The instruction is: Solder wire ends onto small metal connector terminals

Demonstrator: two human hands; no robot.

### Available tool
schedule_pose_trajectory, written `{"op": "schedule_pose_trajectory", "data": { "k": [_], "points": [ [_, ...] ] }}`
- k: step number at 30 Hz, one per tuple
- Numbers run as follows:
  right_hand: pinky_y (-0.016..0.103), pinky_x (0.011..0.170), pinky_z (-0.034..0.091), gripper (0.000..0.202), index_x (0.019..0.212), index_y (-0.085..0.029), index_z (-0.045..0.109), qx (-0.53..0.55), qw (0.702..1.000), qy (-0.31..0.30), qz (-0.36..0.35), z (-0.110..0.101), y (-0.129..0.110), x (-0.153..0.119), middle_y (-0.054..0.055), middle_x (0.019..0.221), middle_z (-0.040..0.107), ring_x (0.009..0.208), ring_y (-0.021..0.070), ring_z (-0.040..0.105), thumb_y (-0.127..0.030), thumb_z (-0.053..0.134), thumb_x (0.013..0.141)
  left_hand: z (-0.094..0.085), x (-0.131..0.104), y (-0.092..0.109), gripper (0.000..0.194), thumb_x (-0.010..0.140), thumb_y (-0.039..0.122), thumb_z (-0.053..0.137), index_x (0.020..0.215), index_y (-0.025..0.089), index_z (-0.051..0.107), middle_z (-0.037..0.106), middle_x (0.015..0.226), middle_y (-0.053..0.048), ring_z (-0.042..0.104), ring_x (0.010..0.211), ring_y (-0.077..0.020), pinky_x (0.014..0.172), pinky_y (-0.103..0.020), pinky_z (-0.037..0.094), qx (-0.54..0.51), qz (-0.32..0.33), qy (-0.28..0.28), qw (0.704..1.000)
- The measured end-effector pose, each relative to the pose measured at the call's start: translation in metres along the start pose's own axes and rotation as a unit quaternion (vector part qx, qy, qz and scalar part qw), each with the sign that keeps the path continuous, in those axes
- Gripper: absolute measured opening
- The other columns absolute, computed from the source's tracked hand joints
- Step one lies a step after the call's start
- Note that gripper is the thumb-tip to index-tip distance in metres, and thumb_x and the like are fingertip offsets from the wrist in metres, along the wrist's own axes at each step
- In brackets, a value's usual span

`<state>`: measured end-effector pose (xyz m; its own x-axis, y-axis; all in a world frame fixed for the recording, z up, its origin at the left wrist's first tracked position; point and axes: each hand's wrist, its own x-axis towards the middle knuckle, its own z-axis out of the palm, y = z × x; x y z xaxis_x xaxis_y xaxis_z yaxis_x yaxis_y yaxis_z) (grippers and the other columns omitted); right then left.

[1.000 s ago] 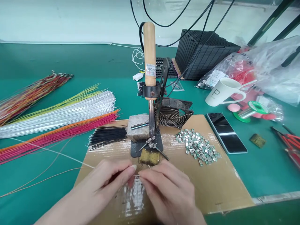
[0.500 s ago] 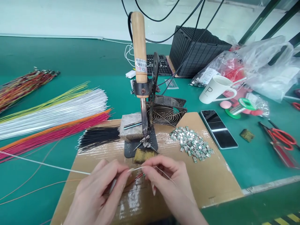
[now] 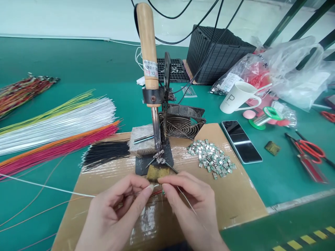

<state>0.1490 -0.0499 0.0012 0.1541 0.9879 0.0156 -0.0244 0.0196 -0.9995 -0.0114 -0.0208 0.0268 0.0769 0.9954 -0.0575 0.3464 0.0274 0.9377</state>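
Left hand (image 3: pixel 117 209) pinching white wire (image 3: pixel 52 187), right hand (image 3: pixel 190 204) gripping thin wire (image 3: pixel 186 200), stick (image 3: pixel 265 87) in mug (image 3: pixel 237 97), parts (image 3: pixel 172 70) in tray (image 3: pixel 181 78)

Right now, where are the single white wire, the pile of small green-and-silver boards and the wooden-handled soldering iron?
Single white wire (image 3: pixel 65 190): head view, its stretch toward the left edge.
Pile of small green-and-silver boards (image 3: pixel 212 158): head view, the middle.
Wooden-handled soldering iron (image 3: pixel 148 47): head view, the handle.

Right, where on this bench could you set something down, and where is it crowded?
Free: cardboard between the right hand, the small green boards and its front edge; green bench top behind the yellow wires. Crowded: around the soldering iron, black wires and fan.
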Motion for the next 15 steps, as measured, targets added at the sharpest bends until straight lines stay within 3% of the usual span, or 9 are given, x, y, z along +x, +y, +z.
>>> {"op": "schedule_pose_trajectory", "data": {
  "k": [15],
  "points": [
    [0.019, 0.066, 0.058, 0.019, 0.098, -0.031, 0.087, 0.001, 1.000, -0.001, -0.012, -0.0007, -0.0002, 0.0006, -0.002, 0.083, 0.077, 0.073, 0.0117, 0.072, -0.016, 0.075, 0.092, -0.0027, -0.0043, -0.0072, 0.014, 0.082, 0.035, 0.075, 0.075, 0.023, 0.076, 0.068, 0.060, 0.001, 0.061, 0.050, -0.0101, 0.049, -0.010, 0.050, 0.024, -0.008, -0.008, 1.000]
  ]
}}
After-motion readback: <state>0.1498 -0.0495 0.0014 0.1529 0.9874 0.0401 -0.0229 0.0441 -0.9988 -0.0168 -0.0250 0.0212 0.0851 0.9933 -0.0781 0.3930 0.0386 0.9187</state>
